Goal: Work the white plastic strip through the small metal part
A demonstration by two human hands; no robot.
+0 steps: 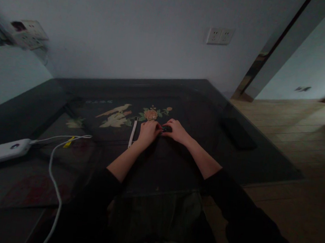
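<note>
Dark thing [166, 129]: tiny, sits right between the two sets of fingertips, over the table [180, 170]. Too small and dim to say what it is, sorry. Can't tell if it's touching the glossy top either.
Left hand [149, 131]: fingers bunched and curled, tips pretty much together on the thing's left side. Looks like a pinch grip, though the exact contact is hard to make out.
Right hand [176, 131]: thumb and fingers bent round the other side with a small gap between them, and the thing is in that gap. So yeah, both hands have hold of it.
Hand pose: backs up, fingertips pointing in at each other, nearly meeting.
Arms: both reach forward from the near edge and angle inward, black sleeves [230, 198] pushed up so the forearms are bare.
Pale strip [132, 132]: lying just left of the left hand, dark at its far end.
Flower [151, 114]: part of the table's decoration, just beyond the hands, with a bird [116, 116] design left of it.
Black slab [238, 133]: flat on the table, well right of the right hand.
Power strip [2, 152]: far left, white, near a looping cable [54, 181].
</note>
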